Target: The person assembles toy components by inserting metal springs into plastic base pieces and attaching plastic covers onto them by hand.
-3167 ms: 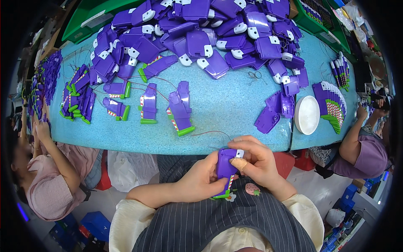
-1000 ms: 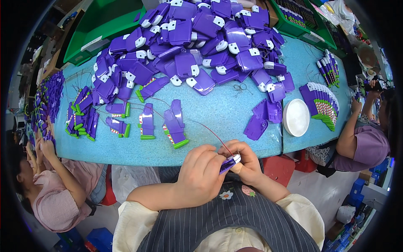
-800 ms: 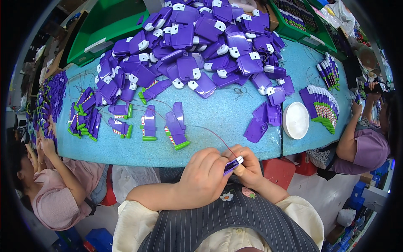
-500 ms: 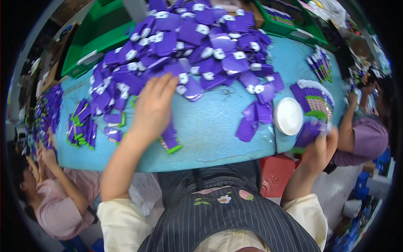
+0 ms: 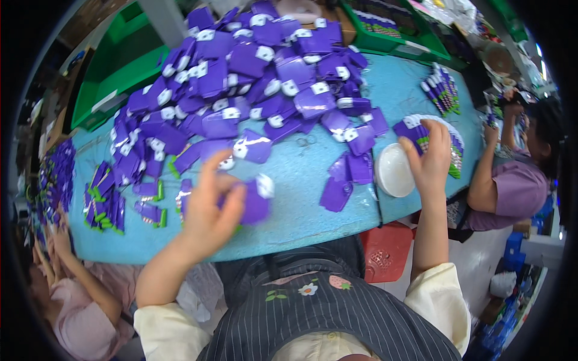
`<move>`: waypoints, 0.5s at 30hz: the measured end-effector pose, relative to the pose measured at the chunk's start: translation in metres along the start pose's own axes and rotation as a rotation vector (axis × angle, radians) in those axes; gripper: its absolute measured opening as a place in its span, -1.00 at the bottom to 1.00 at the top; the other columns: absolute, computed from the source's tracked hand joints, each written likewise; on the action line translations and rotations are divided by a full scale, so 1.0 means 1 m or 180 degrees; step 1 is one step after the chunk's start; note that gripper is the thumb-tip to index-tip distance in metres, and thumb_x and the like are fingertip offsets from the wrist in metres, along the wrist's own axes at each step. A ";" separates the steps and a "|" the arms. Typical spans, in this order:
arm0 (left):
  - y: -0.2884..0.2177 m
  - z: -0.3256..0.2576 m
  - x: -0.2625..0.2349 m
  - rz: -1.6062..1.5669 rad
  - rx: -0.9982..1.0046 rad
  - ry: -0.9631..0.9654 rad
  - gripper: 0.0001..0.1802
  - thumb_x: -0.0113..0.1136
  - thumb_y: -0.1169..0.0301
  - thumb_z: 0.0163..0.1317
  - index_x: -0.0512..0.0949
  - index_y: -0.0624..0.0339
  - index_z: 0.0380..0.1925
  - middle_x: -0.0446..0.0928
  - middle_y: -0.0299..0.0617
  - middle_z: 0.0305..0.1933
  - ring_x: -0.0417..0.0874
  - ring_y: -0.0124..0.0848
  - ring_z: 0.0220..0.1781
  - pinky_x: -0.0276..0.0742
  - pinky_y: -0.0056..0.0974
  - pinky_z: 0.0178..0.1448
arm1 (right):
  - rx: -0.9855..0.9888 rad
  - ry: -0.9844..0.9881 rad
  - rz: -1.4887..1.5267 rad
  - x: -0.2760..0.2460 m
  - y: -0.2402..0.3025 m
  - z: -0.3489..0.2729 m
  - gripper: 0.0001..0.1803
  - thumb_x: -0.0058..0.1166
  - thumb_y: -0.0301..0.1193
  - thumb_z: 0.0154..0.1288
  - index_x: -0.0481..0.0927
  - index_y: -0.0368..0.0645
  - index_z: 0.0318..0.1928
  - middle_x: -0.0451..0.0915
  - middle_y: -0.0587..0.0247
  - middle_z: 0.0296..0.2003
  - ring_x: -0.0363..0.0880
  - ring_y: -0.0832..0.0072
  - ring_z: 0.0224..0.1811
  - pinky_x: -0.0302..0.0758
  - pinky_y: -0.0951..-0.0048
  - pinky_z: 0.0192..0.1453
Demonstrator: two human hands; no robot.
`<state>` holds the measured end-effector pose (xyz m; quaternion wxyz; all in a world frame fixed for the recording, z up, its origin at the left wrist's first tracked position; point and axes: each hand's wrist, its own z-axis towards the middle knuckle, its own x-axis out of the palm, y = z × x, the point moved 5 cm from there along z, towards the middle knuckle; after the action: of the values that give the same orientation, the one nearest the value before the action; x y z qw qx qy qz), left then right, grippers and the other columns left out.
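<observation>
My left hand (image 5: pixel 208 216) is over the table left of centre, thumb and fingers closed on a flat purple packet (image 5: pixel 259 201) with a white end; motion blurs the packet. Over on the right, my right hand (image 5: pixel 432 162) has thumb and fingers apart. Its fingertips are at a fanned stack of purple packets (image 5: pixel 413 125) with white tops and green ends, and its thumb is by the rim of a round white dish (image 5: pixel 394 170). I see nothing held in that hand. A large heap of purple packets (image 5: pixel 247 63) with white tabs lies ahead of both hands.
Loose purple pieces (image 5: pixel 346 180) lie left of the dish. Green-ended packets (image 5: pixel 105 201) are at the left, with another fanned bundle (image 5: pixel 441 90) at the far right. Green bins (image 5: pixel 90 111) border the blue table (image 5: pixel 301 225). Other people work on both sides; a red stool (image 5: pixel 385 256) stands below.
My left hand has come down and nearer from the heap, now with a purple packet. The right hand has moved forward to the fan, and the packet it held is no longer in it.
</observation>
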<state>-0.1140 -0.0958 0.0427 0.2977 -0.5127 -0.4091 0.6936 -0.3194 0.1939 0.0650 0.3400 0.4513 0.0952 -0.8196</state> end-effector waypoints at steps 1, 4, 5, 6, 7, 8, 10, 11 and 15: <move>0.005 -0.016 0.010 -0.0301 -0.0318 0.0180 -0.44 0.05 0.54 0.20 0.14 0.35 0.20 0.55 -0.18 -0.46 0.57 -0.41 -0.44 0.45 -0.35 -0.31 | -0.0172 0.0343 0.0817 -0.001 0.041 -0.005 -0.36 0.39 -0.39 -0.22 0.43 -0.30 -0.05 0.46 -0.05 -0.14 0.42 0.03 -0.08 0.35 0.19 0.00; -0.006 -0.030 0.040 -0.0940 -0.0629 0.0456 -0.42 0.05 0.55 0.20 0.12 0.34 0.21 0.52 -0.19 -0.48 0.54 -0.43 -0.46 0.43 -0.34 -0.32 | -0.1112 0.1892 0.2271 -0.009 0.154 -0.047 -0.13 0.39 -0.38 -0.20 0.26 -0.32 0.18 0.38 -0.06 -0.01 0.39 0.03 0.03 0.38 0.17 0.07; -0.013 -0.036 0.043 -0.0878 -0.0451 0.0507 -0.40 0.04 0.54 0.21 0.09 0.35 0.23 0.53 -0.16 -0.41 0.54 -0.43 -0.40 0.44 -0.34 -0.28 | -0.1240 0.2411 0.2467 -0.008 0.177 -0.055 -0.12 0.38 -0.38 -0.18 0.24 -0.33 0.19 0.38 -0.07 0.00 0.40 0.02 0.03 0.39 0.17 0.07; -0.017 -0.043 0.045 -0.0820 -0.0269 0.0566 -0.39 0.04 0.54 0.22 0.05 0.35 0.24 0.55 -0.13 -0.33 0.55 -0.43 -0.35 0.45 -0.33 -0.23 | -0.1274 0.2413 0.2506 -0.007 0.182 -0.058 -0.12 0.38 -0.38 -0.18 0.24 -0.33 0.19 0.38 -0.07 0.00 0.40 0.02 0.03 0.39 0.17 0.07; -0.011 -0.051 0.045 -0.0791 -0.0297 0.0529 -0.39 0.04 0.54 0.22 0.05 0.35 0.24 0.55 -0.13 -0.33 0.55 -0.43 -0.35 0.45 -0.33 -0.23 | -0.1161 0.2307 0.2591 -0.003 0.184 -0.061 -0.14 0.38 -0.39 -0.17 0.25 -0.35 0.18 0.37 -0.07 -0.01 0.40 0.03 0.02 0.41 0.19 0.06; -0.003 -0.059 0.046 -0.1392 -0.0235 0.0504 -0.37 0.03 0.53 0.23 0.03 0.35 0.26 0.53 -0.07 -0.20 0.55 -0.39 -0.23 0.45 -0.32 -0.14 | -0.1047 0.2207 0.2676 0.002 0.185 -0.063 -0.16 0.37 -0.39 -0.16 0.26 -0.36 0.17 0.37 -0.08 -0.01 0.41 0.03 0.01 0.42 0.20 0.04; -0.001 -0.076 0.044 -0.2230 -0.0359 0.0836 -0.31 0.00 0.51 0.26 -0.06 0.36 0.32 0.39 0.07 0.16 0.46 -0.27 0.14 0.37 -0.24 0.17 | -0.0807 0.2244 0.2734 0.016 0.183 -0.070 -0.18 0.37 -0.40 -0.16 0.27 -0.35 0.15 0.37 -0.07 -0.01 0.42 0.04 0.00 0.42 0.21 0.04; 0.001 -0.083 0.052 -0.2281 -0.0432 0.0855 -0.32 -0.03 0.54 0.26 -0.07 0.36 0.33 0.41 0.11 0.15 0.49 -0.23 0.16 0.37 -0.24 0.19 | -0.0531 0.2284 0.2743 0.024 0.182 -0.074 -0.20 0.37 -0.40 -0.16 0.29 -0.35 0.14 0.37 -0.06 -0.02 0.43 0.04 -0.01 0.43 0.22 0.03; 0.008 -0.093 0.053 -0.1498 -0.0373 0.0445 -0.37 -0.06 0.61 0.23 0.01 0.38 0.30 0.47 0.13 0.07 0.59 -0.22 0.03 0.45 -0.28 0.07 | -0.0593 0.2001 0.2633 0.024 0.202 -0.083 -0.19 0.42 -0.40 -0.23 0.32 -0.35 0.09 0.37 -0.09 -0.02 0.43 0.03 -0.01 0.44 0.20 0.03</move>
<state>-0.0411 -0.0311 -0.0015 0.4483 -0.4664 -0.5351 0.5432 -0.1420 0.0692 0.0282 0.6287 0.6431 0.0789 -0.4300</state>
